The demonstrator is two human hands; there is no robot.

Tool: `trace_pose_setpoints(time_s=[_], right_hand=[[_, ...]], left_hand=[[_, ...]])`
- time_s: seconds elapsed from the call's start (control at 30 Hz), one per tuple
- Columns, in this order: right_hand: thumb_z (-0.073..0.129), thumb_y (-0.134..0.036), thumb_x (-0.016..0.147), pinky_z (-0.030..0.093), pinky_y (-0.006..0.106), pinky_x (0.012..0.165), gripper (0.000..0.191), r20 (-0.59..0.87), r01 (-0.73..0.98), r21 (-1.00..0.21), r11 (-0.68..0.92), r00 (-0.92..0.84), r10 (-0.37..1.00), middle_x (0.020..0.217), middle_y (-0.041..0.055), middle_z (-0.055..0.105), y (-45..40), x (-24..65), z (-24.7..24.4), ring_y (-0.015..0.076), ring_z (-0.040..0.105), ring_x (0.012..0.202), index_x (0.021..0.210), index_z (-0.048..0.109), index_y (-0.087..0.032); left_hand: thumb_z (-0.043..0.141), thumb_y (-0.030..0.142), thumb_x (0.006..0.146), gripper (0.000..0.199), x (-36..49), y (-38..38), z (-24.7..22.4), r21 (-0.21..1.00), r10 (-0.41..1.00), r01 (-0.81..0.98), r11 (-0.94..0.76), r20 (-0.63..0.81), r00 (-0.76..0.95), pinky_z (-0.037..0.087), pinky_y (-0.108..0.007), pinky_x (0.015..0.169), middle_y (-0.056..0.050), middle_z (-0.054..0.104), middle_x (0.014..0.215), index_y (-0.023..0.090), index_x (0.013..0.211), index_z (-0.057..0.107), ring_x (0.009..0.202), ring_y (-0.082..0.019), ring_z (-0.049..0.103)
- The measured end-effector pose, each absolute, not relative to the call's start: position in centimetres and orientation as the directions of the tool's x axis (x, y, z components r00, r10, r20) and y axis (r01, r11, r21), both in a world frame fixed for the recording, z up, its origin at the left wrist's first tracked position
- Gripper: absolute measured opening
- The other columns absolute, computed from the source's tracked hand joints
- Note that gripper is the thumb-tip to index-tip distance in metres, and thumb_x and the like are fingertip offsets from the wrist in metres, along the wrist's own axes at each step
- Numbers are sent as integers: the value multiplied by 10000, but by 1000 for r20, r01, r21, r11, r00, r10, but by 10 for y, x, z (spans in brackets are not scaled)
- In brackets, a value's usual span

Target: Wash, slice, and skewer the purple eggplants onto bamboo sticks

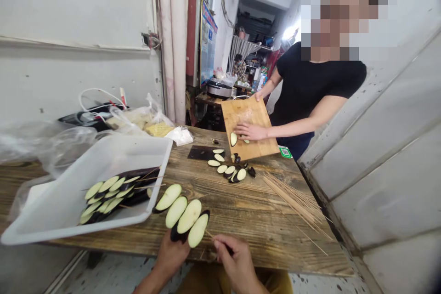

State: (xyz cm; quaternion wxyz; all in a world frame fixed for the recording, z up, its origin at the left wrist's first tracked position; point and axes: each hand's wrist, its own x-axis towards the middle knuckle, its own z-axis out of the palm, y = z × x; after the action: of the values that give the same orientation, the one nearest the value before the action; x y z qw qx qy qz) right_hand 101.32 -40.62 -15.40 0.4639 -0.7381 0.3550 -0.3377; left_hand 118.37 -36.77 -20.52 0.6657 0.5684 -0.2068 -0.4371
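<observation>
Several eggplant slices (189,216) sit in a row on one thin wooden skewer (209,234), held over the near edge of the table. My left hand (171,251) is closed under the slices and grips them from below; its fingertips are hidden behind them. With thumb and fingers pinched, my right hand (231,256) holds the bare end of the skewer. To the left, a white plastic tub (138,149) contains more skewered eggplant slices (107,195) and dark whole pieces.
Across the wooden table (241,211), a co-worker in black tilts a cutting board (251,112), one hand on slices. Loose eggplant slices (230,171) lie by a dark knife blade (203,152). A bundle of skewers (294,200) spreads at right. Plastic bags (138,119) are piled behind the tub.
</observation>
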Motion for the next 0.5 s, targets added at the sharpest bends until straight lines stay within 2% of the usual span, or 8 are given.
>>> trace_pose_setpoints(time_s=[0.17, 0.23, 0.33, 0.4, 0.5], right_hand=[[508, -352, 873, 424, 214, 533, 285, 173, -224, -920, -323, 506, -845, 573, 16, 609, -405, 1012, -156, 141, 548, 541, 844, 733, -180], [510, -353, 870, 431, 214, 534, 280, 174, -228, -917, -326, 508, -844, 592, 19, 626, -406, 1013, -156, 143, 557, 548, 835, 731, -184], [510, -346, 870, 446, 219, 556, 273, 181, -239, -903, -358, 542, -820, 619, 25, 647, -412, 1016, -154, 150, 576, 572, 806, 723, -188], [511, -343, 869, 449, 224, 555, 266, 199, -242, -889, -390, 561, -803, 626, 26, 653, -421, 1020, -151, 155, 584, 574, 820, 723, -190], [516, -337, 867, 463, 236, 565, 255, 233, -236, -868, -436, 582, -779, 676, 37, 679, -440, 1034, -144, 169, 610, 603, 874, 723, -189]], left_hand=[[684, 269, 598, 264, 1191, -368, -238, 997, -771, -76, -32, 24, 636, 524, -346, 815, 15, 718, 774, 290, 861, 667, 914, -235, 622], [646, 259, 616, 190, 1195, -369, -250, 953, -764, -299, -36, 167, 623, 537, -335, 799, 22, 712, 736, 283, 802, 675, 846, -217, 644], [599, 252, 646, 159, 1197, -368, -251, 820, -763, -572, -26, 354, 541, 542, -313, 787, 15, 717, 757, 278, 773, 690, 803, -206, 662], [568, 255, 693, 192, 1194, -367, -242, 766, -783, -643, -9, 395, 481, 542, -295, 760, 0, 723, 794, 261, 830, 702, 783, -197, 668], [503, 243, 774, 238, 1188, -368, -223, 780, -838, -625, 1, 342, 425, 533, -253, 669, -13, 721, 785, 227, 903, 703, 692, -157, 660]])
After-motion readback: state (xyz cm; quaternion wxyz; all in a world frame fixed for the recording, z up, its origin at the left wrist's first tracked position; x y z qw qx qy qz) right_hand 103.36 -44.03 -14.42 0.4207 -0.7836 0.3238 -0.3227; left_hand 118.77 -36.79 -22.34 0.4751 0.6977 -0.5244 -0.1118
